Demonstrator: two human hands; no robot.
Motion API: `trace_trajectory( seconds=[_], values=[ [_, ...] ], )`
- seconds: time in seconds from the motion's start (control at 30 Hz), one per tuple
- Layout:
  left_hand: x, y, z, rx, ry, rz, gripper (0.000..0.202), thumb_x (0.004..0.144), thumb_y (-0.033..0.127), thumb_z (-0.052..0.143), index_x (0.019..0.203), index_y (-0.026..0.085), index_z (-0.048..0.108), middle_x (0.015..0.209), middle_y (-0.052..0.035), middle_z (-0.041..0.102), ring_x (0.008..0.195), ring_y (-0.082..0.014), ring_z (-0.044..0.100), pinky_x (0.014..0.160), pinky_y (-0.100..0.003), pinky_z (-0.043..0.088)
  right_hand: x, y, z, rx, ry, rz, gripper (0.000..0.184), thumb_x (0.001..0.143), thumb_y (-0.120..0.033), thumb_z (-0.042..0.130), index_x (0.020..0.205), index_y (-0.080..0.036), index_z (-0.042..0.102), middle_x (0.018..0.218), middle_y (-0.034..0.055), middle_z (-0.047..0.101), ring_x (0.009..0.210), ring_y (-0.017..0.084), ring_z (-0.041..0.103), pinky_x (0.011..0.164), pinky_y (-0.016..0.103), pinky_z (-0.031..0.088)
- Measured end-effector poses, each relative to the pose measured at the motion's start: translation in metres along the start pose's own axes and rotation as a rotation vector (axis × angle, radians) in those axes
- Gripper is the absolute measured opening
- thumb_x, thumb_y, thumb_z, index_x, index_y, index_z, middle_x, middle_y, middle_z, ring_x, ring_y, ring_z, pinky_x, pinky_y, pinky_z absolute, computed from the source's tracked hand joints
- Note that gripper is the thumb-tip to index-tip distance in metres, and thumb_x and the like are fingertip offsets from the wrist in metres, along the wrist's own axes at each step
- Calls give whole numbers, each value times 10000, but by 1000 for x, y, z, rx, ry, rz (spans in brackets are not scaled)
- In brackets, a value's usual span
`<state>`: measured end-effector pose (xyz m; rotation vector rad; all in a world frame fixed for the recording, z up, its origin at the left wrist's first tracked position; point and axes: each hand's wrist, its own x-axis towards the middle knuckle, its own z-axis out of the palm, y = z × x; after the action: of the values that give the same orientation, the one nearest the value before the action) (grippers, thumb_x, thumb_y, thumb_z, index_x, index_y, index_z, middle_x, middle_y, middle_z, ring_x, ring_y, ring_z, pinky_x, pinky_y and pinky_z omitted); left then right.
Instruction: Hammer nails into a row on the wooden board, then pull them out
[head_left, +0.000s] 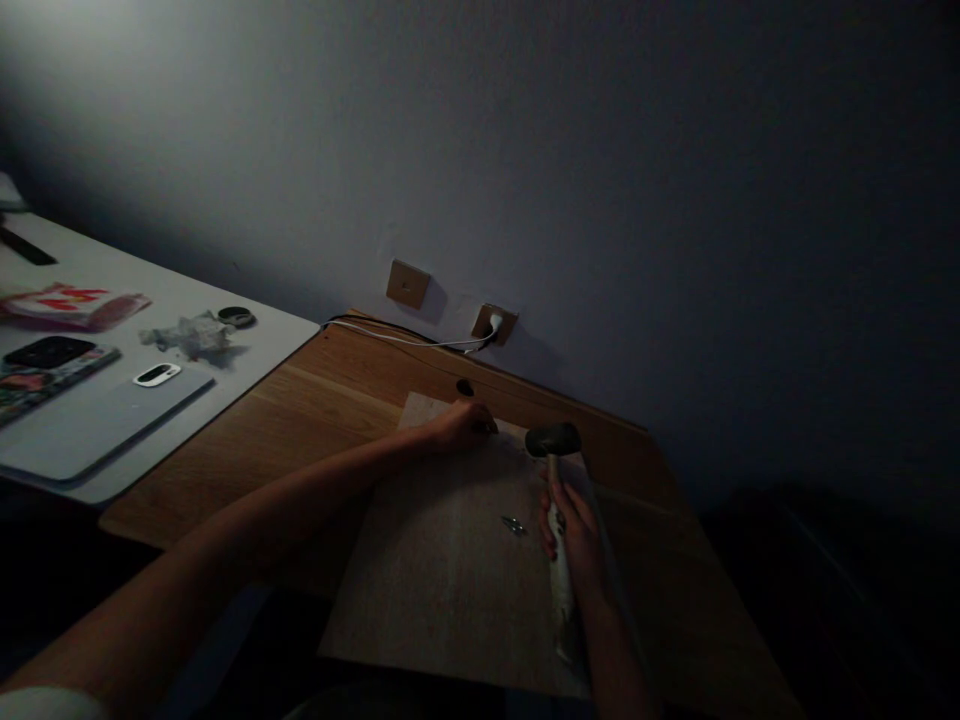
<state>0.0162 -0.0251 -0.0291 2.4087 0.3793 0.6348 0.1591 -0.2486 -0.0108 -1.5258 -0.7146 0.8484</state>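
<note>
From my feed, the left hand (459, 425) rests at the far edge of the board (442, 560) on the worktop (300, 420) — whether its grip pinches anything, I cannot tell. A small metal piece (514, 524) lies mid-board, just beside the right hand (574, 530), its grip clamped round the handle of the hammer (553, 440) — head raised over the board.

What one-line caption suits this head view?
Right hand grips a black-headed, pale-handled mallet over a light wooden panel on a brown wooden desk; left hand rests at the panel's far edge.
</note>
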Motion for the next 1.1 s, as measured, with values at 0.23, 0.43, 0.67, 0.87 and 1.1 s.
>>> trace_trajectory(
  seconds=[0.23, 0.43, 0.67, 0.87, 1.1],
  values=[
    [-3, 5, -2, -55, -14, -25, 250, 807, 36, 592, 958, 157, 750, 966, -36, 763, 873, -152, 697, 795, -207, 492, -2, 3, -2, 6, 0, 10, 529, 719, -702, 728, 860, -218, 569, 478, -90, 488, 298, 72, 362, 273, 177, 277],
    [-3, 13, -4, 21, -39, -13, 239, 814, 25, 562, 902, 196, 704, 960, -10, 741, 858, -132, 681, 782, -186, 475, -2, 0, 0, 40, -5, -5, 550, 704, -680, 758, 940, -208, 603, 577, -82, 531, 313, 58, 368, 267, 179, 289],
    [-3, 13, 0, 64, -29, -3, 181, 809, 47, 576, 900, 178, 662, 918, -24, 712, 816, -146, 654, 745, -207, 460, -6, -6, 6, 25, -36, -1, 547, 709, -667, 760, 952, -203, 601, 584, -84, 531, 306, 52, 372, 263, 176, 296],
    [-6, 13, -1, 50, -60, 8, 210, 820, 56, 570, 955, 194, 654, 964, -29, 722, 879, -161, 664, 766, -214, 460, -4, -17, 13, -84, -116, 21, 534, 733, -700, 715, 907, -212, 585, 496, -87, 500, 300, 74, 366, 263, 184, 307],
    [-8, 12, -1, -46, -47, -68, 420, 796, 68, 610, 1198, 182, 571, 973, -36, 735, 840, -160, 697, 712, -210, 478, 4, -32, 29, -53, -174, 25, 452, 789, -651, 670, 787, -217, 541, 411, -80, 477, 297, 71, 366, 296, 164, 287]
  ],
)
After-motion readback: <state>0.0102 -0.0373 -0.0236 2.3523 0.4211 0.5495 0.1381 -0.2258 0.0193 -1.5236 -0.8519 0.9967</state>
